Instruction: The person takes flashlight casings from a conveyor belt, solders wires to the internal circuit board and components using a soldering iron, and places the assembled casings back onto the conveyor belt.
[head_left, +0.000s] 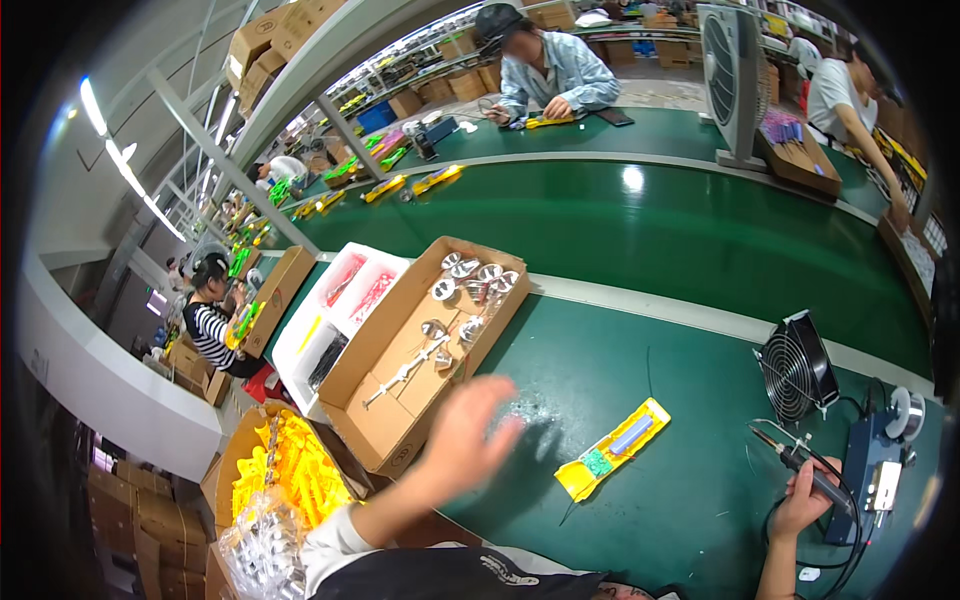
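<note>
My right hand (802, 503) is wrapped round a soldering iron (793, 457) at the right of the bench, its metal tip pointing up and left. On the green bench top lies a yellow plastic housing (652, 412) holding a blue-purple cylindrical battery (630, 436) and a small green circuit board (597, 462). Thin dark wires stick out past both its ends. My left hand (468, 432), slightly blurred, hovers beside the cardboard tray (385, 418), its fingers apart with nothing seen in them. Shiny silver reflector-like cups (443, 289) and a white strip sit in that tray.
A black fan (795, 368) and a blue soldering station (858, 475) with a solder spool (906, 414) stand at right. White foam box (290, 352) and carton of yellow parts (290, 470) are at left. Beyond runs a green conveyor (600, 215); a co-worker (560, 75) sits across it.
</note>
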